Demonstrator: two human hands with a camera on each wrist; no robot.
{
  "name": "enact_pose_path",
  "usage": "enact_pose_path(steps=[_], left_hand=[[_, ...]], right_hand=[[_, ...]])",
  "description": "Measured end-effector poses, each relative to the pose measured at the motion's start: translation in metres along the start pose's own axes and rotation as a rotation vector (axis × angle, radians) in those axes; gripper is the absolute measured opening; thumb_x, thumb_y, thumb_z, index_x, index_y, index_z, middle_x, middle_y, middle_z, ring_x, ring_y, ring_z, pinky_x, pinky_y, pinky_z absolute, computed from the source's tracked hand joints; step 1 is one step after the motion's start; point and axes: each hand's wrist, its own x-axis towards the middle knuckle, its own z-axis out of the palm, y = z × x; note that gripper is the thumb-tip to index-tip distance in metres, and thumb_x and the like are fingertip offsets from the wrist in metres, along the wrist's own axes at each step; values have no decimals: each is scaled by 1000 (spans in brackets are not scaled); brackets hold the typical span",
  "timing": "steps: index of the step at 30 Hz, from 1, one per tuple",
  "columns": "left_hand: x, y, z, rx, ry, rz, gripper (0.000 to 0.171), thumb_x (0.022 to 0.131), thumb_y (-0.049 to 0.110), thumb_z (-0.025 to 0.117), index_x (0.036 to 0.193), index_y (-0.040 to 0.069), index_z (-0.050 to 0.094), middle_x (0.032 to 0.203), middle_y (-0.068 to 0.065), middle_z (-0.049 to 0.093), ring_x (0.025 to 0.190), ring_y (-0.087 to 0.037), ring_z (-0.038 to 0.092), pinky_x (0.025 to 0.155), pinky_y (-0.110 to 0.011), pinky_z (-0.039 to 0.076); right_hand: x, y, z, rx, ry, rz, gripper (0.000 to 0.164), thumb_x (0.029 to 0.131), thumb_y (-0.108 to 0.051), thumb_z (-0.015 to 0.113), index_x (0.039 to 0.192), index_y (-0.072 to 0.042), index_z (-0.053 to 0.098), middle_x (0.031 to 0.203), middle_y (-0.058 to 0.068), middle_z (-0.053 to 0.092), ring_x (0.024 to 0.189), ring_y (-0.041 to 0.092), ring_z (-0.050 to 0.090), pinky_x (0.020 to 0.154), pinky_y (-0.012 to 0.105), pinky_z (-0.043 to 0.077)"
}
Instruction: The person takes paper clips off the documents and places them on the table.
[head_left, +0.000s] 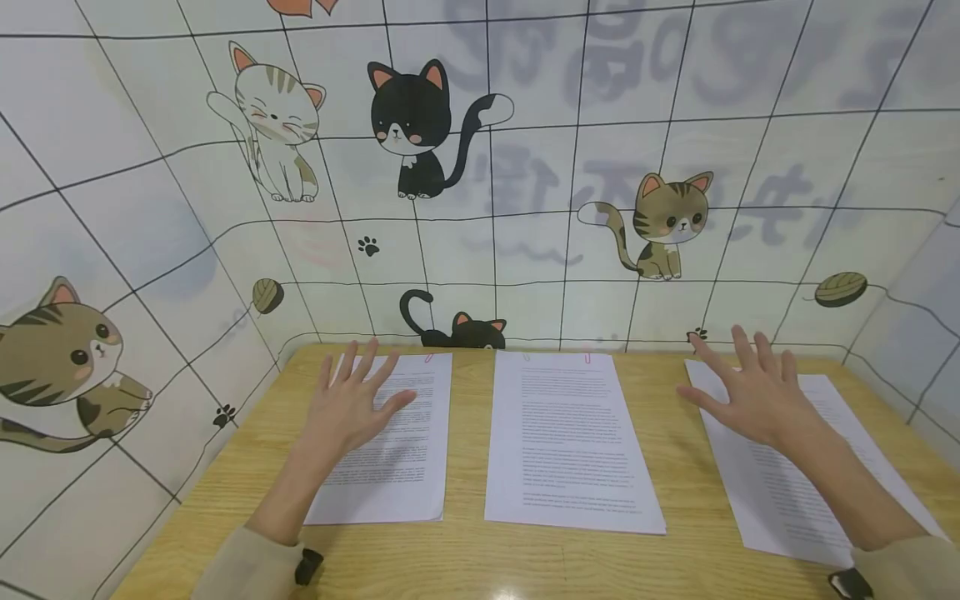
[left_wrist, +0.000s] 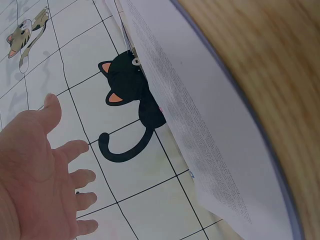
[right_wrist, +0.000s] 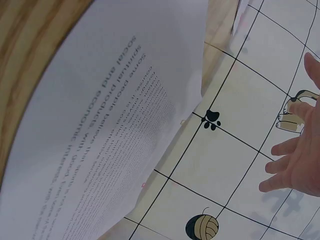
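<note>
Three stacks of printed paper lie in a row on a wooden table. Over the left paper stack (head_left: pixel 397 467) my left hand (head_left: pixel 348 408) is held with fingers spread, holding nothing. The right hand (head_left: pixel 761 400) hovers over the right paper stack (head_left: pixel 802 500), its fingers also spread and free of any object. Between the hands lies the middle paper stack (head_left: pixel 570 450), with a pink paper clip (head_left: pixel 588 358) at its top edge. Another pink paper clip (head_left: pixel 429 359) sits on the left stack. Both wrist views show the hands apart from the paper.
The wooden table (head_left: pixel 465 550) meets a white tiled-pattern wall (head_left: pixel 525 292) along its back edge. Cartoon cats, paw prints and yarn balls decorate the wall, which also closes in at the left and right sides. Dark straps show at both sleeve cuffs.
</note>
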Motion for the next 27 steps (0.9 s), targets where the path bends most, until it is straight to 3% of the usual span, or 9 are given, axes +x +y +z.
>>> enact_pose_path(steps=[7,14,22,27], left_hand=[[0,1,-1,-11,-3,1,78,99,70,37,159,21,33,167,-15,15,153,-38,4,119,-59,-1],[4,6,-4,-84,-24,5,77,100,70,34,159,20,34,167,-15,12,153,-37,2,120,-57,-5],[10,23,-9,-118,-27,-11,77,100,68,37,158,18,35,166,-17,17,152,-40,9,120,-59,3],[13,32,-3,-154,-22,1,71,101,61,44,158,18,36,164,-20,23,150,-44,15,119,-61,10]], right_hand=[[-1,2,0,9,-10,7,91,96,-67,49,163,-20,10,152,48,8,136,70,9,101,83,4],[-5,6,-1,64,-4,9,91,97,-63,51,163,-18,7,152,48,7,136,70,7,101,83,3],[-6,13,-1,92,-31,24,90,99,-62,50,163,-16,6,152,49,5,136,70,5,103,82,2],[-8,19,-2,103,-41,37,89,100,-61,47,162,-14,4,151,50,4,135,71,6,103,81,3]])
